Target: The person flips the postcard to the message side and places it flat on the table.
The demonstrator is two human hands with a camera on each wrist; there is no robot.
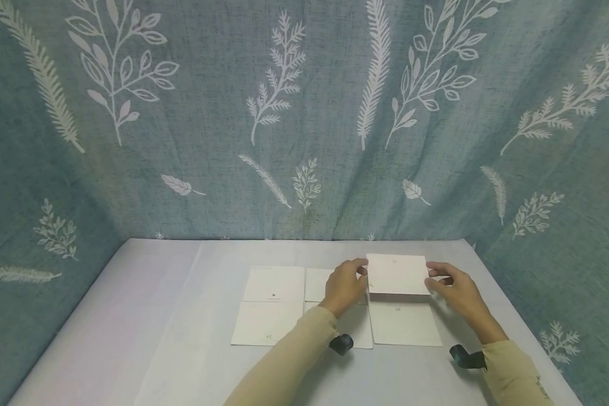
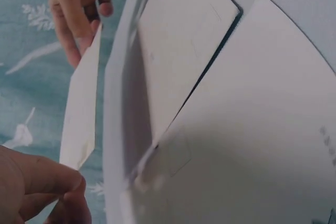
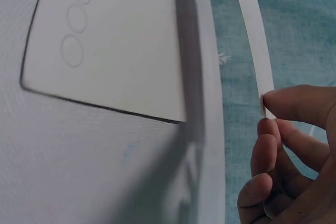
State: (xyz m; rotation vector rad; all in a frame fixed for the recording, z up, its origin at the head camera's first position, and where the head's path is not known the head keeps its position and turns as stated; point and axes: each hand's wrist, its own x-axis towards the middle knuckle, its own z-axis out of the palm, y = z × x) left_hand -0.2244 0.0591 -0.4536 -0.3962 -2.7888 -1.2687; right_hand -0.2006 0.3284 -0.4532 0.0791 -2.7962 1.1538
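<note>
Between both hands hangs a white card (image 1: 398, 273), raised above the far right of the table with faint small marks on its face. My left hand (image 1: 345, 285) pinches the card's left edge, seen closer in the left wrist view. At the opposite edge, my right hand (image 1: 459, 293) pinches it between thumb and fingers; the right wrist view shows the card (image 3: 257, 40) nearly edge-on. Directly below lies another white card (image 1: 406, 324), and in the right wrist view this lower card (image 3: 126, 45) bears a row of faint circle outlines.
More white cards lie flat in close rows: an upper left card (image 1: 276, 283), a lower left card (image 1: 269, 323), and two middle ones partly covered by my left arm. A white cloth covers the table (image 1: 182, 338). Green leaf-patterned curtains (image 1: 208, 113) enclose the back and sides.
</note>
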